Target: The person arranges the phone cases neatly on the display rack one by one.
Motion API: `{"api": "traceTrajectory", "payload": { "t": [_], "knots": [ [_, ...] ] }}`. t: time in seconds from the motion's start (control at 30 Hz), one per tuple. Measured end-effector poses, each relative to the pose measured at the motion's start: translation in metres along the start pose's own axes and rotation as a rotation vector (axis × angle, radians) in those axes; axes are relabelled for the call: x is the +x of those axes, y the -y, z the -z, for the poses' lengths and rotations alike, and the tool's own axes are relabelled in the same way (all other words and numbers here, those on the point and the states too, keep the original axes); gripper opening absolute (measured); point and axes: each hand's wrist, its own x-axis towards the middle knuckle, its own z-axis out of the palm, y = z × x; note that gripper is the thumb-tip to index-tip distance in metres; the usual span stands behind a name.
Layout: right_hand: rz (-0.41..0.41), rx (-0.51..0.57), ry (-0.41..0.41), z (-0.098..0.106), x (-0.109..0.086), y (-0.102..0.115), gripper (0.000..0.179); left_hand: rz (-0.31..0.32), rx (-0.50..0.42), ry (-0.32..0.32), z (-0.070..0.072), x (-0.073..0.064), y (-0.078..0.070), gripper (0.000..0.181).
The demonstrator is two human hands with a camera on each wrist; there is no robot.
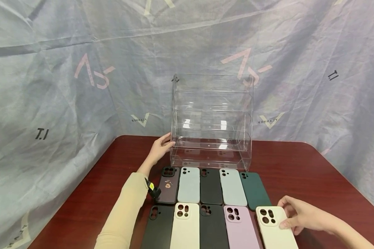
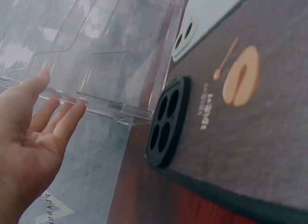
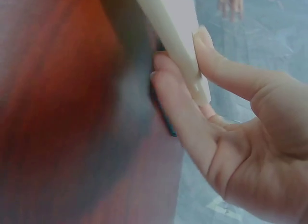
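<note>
Head view: nearest to me at right, my right hand grips a cream phone case with a raised camera frame, thumb on one side, fingers on the other. The case is at the right end of the front row. Leftward in that row I log a lilac phone case, a matte black phone case, a second cream phone case and another black case.

Behind lies the back row, left to right: dark printed case, pale blue case, black case with a corner lens opening, second pale blue case, dark green case.

Farther back, my left hand, fingers loosely extended, is at the left side of a clear plastic tiered rack; firm contact I cannot tell. The rack stands on the dark red wooden desk; grey printed cloth hangs beyond.
</note>
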Motion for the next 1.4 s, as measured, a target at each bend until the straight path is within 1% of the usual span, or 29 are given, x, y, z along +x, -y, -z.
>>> {"api": "traceTrajectory", "payload": {
  "t": [0.07, 0.17, 0.23, 0.3, 0.43, 0.63, 0.8, 0.9, 1.07, 1.13, 1.27, 1.4],
  "knots": [
    [0.020, 0.049, -0.007, 0.004, 0.002, 0.003, 0.037, 0.008, 0.004, 0.008, 0.001, -0.001, 0.000, 0.061],
    [0.074, 0.120, -0.009, 0.012, 0.004, 0.010, 0.032, 0.022, 0.000, 0.019, 0.002, -0.001, 0.000, 0.062],
    [0.114, 0.132, -0.023, 0.019, 0.005, 0.014, 0.029, 0.032, -0.011, 0.022, 0.002, -0.001, 0.000, 0.063],
    [0.141, 0.108, -0.061, 0.025, 0.006, 0.020, 0.029, 0.036, -0.017, 0.025, 0.002, -0.001, 0.000, 0.063],
    [0.179, 0.002, -0.193, 0.037, 0.010, 0.032, 0.031, 0.042, -0.021, 0.026, 0.001, -0.002, 0.000, 0.063],
    [0.181, -0.135, -0.412, 0.051, 0.017, 0.051, 0.034, 0.034, -0.008, 0.035, 0.002, -0.002, 0.000, 0.064],
    [0.216, -0.223, -0.561, 0.065, 0.025, 0.069, 0.034, 0.027, -0.020, 0.051, 0.004, -0.001, 0.000, 0.064],
    [0.248, -0.236, -0.628, 0.073, 0.031, 0.079, 0.034, 0.020, -0.024, 0.054, 0.005, 0.000, 0.000, 0.064],
    [0.318, -0.197, -0.684, 0.086, 0.039, 0.096, 0.039, 0.003, -0.021, 0.057, 0.005, 0.001, 0.001, 0.065],
    [0.333, -0.178, -0.709, 0.089, 0.043, 0.105, 0.039, -0.002, -0.014, 0.057, 0.005, 0.001, 0.001, 0.064],
    [0.386, -0.098, -0.755, 0.097, 0.051, 0.123, 0.038, -0.008, -0.002, 0.057, 0.005, 0.000, -0.001, 0.063],
    [0.482, 0.002, -0.758, 0.105, 0.060, 0.144, 0.038, -0.011, 0.018, 0.047, 0.006, 0.001, -0.002, 0.061]
  ]
}}
